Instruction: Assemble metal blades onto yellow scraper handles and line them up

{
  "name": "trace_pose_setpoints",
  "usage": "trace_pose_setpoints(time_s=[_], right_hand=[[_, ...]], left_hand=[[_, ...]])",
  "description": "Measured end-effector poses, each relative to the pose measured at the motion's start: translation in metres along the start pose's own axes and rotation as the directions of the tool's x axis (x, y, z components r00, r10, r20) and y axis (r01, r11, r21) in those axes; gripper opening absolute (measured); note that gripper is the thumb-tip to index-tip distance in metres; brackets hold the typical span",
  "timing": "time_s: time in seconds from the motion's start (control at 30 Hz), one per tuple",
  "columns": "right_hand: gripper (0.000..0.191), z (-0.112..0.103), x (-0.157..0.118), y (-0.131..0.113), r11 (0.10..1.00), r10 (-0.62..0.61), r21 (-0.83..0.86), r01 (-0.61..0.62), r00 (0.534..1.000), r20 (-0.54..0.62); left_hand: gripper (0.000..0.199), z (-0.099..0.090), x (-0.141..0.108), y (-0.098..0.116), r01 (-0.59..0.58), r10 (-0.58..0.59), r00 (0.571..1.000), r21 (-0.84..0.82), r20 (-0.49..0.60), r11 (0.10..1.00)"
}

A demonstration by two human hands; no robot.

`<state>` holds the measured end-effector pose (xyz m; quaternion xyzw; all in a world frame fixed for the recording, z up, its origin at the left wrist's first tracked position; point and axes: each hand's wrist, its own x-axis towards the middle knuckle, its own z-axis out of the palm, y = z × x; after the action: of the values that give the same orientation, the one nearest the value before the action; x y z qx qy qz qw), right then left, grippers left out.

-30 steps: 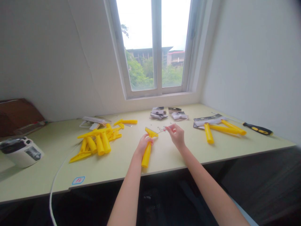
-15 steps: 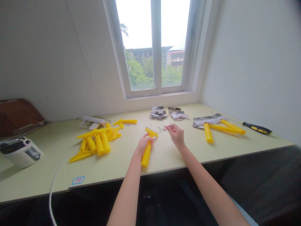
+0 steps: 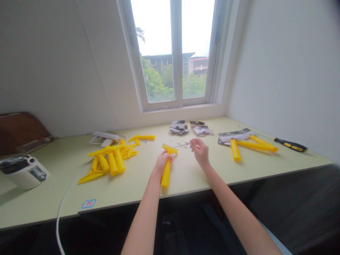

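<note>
My left hand (image 3: 162,161) is closed round a yellow scraper (image 3: 166,173) near its head, the handle pointing toward the table's front edge. A wide blade end (image 3: 170,148) faces away from me. Between the fingertips of my right hand (image 3: 199,152) is a small screwdriver with a thin metal shaft (image 3: 181,145); most of its handle is hidden by the fingers, with a bit of red showing. Its tip points left, just short of the scraper's head, apart from it. Tiny screws (image 3: 183,144) lie scattered on the table behind the shaft.
At left is a heap of yellow scraper parts (image 3: 113,161), beside a white mug (image 3: 25,173) and a cable (image 3: 61,205). Packets (image 3: 179,128) lie under the window. On the right are carded yellow scrapers (image 3: 255,144) and a large black-and-yellow screwdriver (image 3: 290,144).
My right hand has drawn slightly right, and the screwdriver's tip has come away from the scraper's head. The scraper has turned a little in my left hand.
</note>
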<state>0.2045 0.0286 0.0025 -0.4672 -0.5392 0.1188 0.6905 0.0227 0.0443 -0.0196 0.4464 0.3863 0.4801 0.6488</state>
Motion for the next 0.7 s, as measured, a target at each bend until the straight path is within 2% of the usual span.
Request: trace_pose_setpoints(time_s=[0.1, 0.17, 0.27, 0.33, 0.43, 0.53, 0.63, 0.7], right_hand=[[0.027, 0.0, 0.002, 0.004, 0.998, 0.026, 0.052, -0.025, 1.0, -0.011], [0.025, 0.001, 0.001, 0.006, 1.0, 0.004, 0.0, -0.004, 0.997, 0.071], [0.019, 0.004, -0.003, 0.007, 0.983, -0.053, -0.158, 0.095, 0.967, 0.25], [0.015, 0.005, -0.007, 0.007, 0.961, -0.054, -0.237, 0.144, 0.934, 0.352], [0.012, 0.008, -0.013, 0.008, 0.914, 0.006, -0.362, 0.182, 0.887, 0.462], [0.012, 0.01, -0.016, 0.008, 0.836, 0.048, -0.493, 0.242, 0.862, 0.505], [0.014, 0.015, -0.018, 0.007, 0.787, -0.001, -0.519, 0.334, 0.841, 0.541], [0.016, 0.018, -0.019, 0.003, 0.794, -0.062, -0.471, 0.384, 0.822, 0.566]], left_hand=[[0.024, 0.0, 0.001, 0.003, -0.019, 0.008, 0.998, -0.162, -0.068, 0.987], [0.018, -0.002, 0.001, 0.007, -0.06, 0.009, 0.987, -0.314, -0.16, 0.948], [0.01, -0.007, -0.002, 0.013, -0.207, 0.018, 0.942, -0.539, -0.334, 0.816], [0.01, -0.011, -0.004, 0.016, -0.322, 0.035, 0.905, -0.63, -0.423, 0.706], [0.013, -0.013, -0.007, 0.018, -0.351, 0.056, 0.909, -0.688, -0.412, 0.635], [0.013, -0.009, -0.008, 0.018, -0.332, 0.092, 0.927, -0.682, -0.363, 0.652], [0.015, -0.004, -0.007, 0.017, -0.305, 0.114, 0.942, -0.658, -0.317, 0.689], [0.018, -0.001, -0.006, 0.017, -0.274, 0.129, 0.956, -0.645, -0.264, 0.714]])
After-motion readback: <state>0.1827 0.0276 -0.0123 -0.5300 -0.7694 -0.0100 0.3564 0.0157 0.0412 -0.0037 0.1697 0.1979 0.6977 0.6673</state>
